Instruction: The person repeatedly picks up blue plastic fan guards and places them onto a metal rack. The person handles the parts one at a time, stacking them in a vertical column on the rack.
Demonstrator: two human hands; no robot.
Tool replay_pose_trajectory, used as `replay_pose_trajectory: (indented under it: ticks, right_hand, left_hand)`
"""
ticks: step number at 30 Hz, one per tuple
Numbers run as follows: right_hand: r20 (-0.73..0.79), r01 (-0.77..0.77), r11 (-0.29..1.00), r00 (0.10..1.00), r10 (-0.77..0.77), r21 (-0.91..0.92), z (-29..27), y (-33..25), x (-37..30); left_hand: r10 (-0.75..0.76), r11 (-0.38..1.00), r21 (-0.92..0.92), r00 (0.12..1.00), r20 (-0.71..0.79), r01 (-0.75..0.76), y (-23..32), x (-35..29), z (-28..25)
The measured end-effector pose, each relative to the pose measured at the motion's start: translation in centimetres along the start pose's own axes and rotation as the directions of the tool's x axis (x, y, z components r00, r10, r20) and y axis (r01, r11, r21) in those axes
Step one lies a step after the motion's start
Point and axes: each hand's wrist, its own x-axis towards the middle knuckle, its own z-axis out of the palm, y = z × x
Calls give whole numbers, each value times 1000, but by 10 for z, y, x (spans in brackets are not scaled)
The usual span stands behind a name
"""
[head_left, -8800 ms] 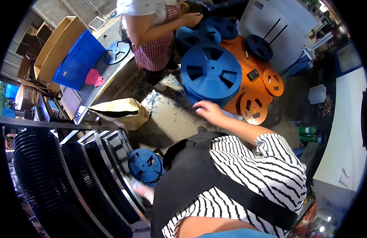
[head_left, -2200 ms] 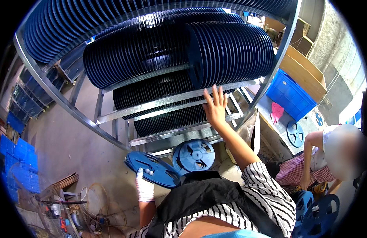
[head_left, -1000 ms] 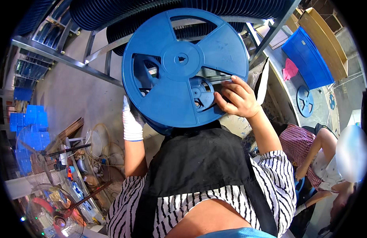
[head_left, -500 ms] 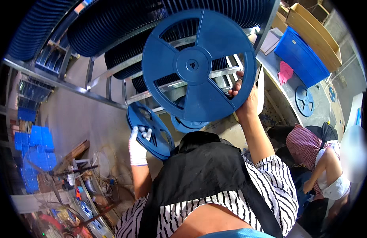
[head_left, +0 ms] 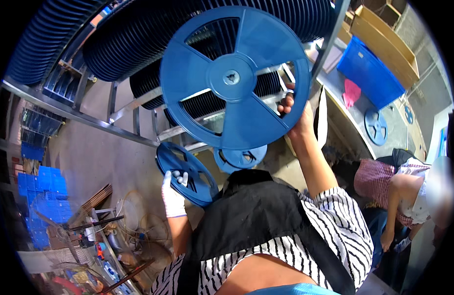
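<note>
I stand in a workshop, production type by its contents. Evidence: a metal rack [head_left: 79,114] packed with long rows of dark discs [head_left: 143,46]; a large blue reel [head_left: 232,77] in hand before it; a bench [head_left: 355,118] bearing a blue bin [head_left: 369,73]; stacked crates [head_left: 46,189]; a co-worker in a checked apron [head_left: 369,179]; bare floor [head_left: 84,142].

Black apron [head_left: 251,216]; black-striped white shirt [head_left: 332,219]; left hand [head_left: 174,197] white-gloved.

Blue reel [head_left: 230,89], black-and-white striped shirt [head_left: 332,231]
</note>
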Motion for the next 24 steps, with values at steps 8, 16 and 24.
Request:
replay_pose_trajectory:
  ticks: [8, 16, 24]
  right_hand:
    - [265, 601, 760, 796, -544, -245, 96, -4, 25]
    - [337, 740, 182, 493, -802, -648, 154, 60, 71]
    - [301, 678, 60, 402, -864, -733, 176, 91, 104]
  left_hand:
    - [3, 998, -64, 997, -71, -7, 12, 9, -9]
    - [11, 997, -76, 999, -46, -15, 33, 33, -25]
    - [30, 995, -90, 998, -49, -34, 51, 38, -49]
